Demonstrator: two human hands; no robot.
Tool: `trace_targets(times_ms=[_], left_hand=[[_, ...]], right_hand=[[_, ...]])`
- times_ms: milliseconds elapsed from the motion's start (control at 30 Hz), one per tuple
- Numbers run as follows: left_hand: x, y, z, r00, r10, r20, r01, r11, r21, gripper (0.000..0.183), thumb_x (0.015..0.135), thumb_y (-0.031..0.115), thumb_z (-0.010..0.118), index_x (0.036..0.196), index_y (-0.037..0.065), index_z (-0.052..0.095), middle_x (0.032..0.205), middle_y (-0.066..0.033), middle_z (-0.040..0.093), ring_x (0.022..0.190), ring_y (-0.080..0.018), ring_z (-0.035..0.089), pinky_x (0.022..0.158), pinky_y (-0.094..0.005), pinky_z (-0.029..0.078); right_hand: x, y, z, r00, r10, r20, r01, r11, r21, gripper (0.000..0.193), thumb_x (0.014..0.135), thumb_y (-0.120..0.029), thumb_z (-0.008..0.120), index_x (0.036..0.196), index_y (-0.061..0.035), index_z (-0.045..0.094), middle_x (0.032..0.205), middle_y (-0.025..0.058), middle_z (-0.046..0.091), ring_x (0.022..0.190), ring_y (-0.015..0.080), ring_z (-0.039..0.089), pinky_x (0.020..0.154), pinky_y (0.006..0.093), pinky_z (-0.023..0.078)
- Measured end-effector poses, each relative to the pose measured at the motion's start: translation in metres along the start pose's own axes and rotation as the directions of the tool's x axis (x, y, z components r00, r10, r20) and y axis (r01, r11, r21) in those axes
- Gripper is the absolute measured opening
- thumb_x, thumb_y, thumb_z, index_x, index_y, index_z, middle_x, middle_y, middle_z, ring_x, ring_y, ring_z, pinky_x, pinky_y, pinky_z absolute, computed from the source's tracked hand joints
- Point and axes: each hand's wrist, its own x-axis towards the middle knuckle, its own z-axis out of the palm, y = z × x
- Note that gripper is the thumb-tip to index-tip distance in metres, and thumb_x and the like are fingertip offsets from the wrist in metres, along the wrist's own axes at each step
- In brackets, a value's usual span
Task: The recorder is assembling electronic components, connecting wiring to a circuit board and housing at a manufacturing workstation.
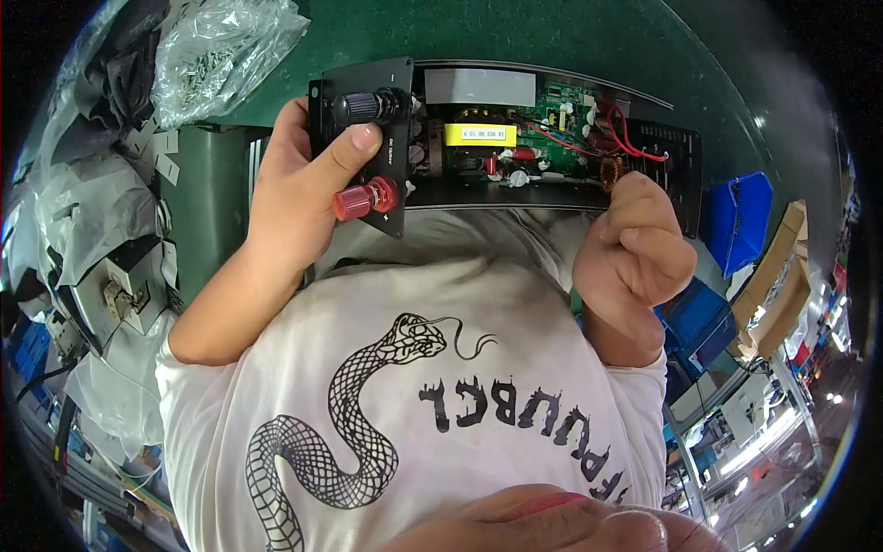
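Across the green table's near edge lies an open black metal housing [515,196] with electronics inside. My left hand [308,184] grips the black end panel [395,152] at its left end, the thumb lying between a black binding post [357,108] and a red binding post [365,198]. Inside sit a yellow-wrapped transformer [480,134] and a green circuit board [563,115]. Curled and closed, my right hand [644,244] is at the housing's right end, beside a copper coil [612,172] and below red wires [635,147]. What its fingertips hold is hidden.
At the far left, a clear plastic bag [221,60] with small parts rests on the green table [368,32]. More plastic-wrapped items [60,221] and a metal box [120,294] stand at left. Blue bins [740,221] and a cardboard box [777,281] are at right.
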Motion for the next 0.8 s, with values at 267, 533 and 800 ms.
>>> trace_targets(times_ms=[267,533,800], left_hand=[[0.0,0.001,0.0,1.0,-0.003,0.001,0.003,1.0,-0.016,0.044,0.092,0.021,0.071,0.116,-0.005,0.045,0.105,-0.0136,0.064,0.089,-0.018,0.067,0.076,-0.0313,0.059],[0.014,0.007,0.001,1.0,-0.017,0.021,0.018,0.997,-0.072,0.039,0.093,0.017,0.068,0.117,-0.005,0.046,0.107,-0.0134,0.064,0.09,-0.0189,0.067,0.079,-0.0331,0.059],[0.028,0.012,-0.009,0.998,-0.061,0.033,0.06,0.998,0.018,0.032,0.095,0.01,0.06,0.122,-0.003,0.048,0.106,-0.0109,0.065,0.095,-0.0187,0.066,0.084,-0.0318,0.056]], right_hand=[[0.001,0.0,0.0,1.0,-0.024,-0.01,0.024,1.0,0.02,0.079,0.091,-0.077,0.029,0.099,-0.0021,0.051,0.063,0.0093,0.047,0.052,0.0171,0.035,0.05,0.0327,0.024],[0.003,-0.001,-0.001,0.996,-0.078,-0.036,0.08,0.996,0.043,0.075,0.093,-0.075,0.03,0.105,-0.0037,0.051,0.066,0.0083,0.047,0.055,0.0167,0.035,0.052,0.0333,0.024],[0.007,-0.039,-0.07,0.932,-0.354,-0.079,0.283,0.846,-0.453,0.047,0.099,-0.059,0.038,0.102,-0.0125,0.049,0.077,0.0069,0.051,0.064,0.019,0.042,0.058,0.036,0.031]])
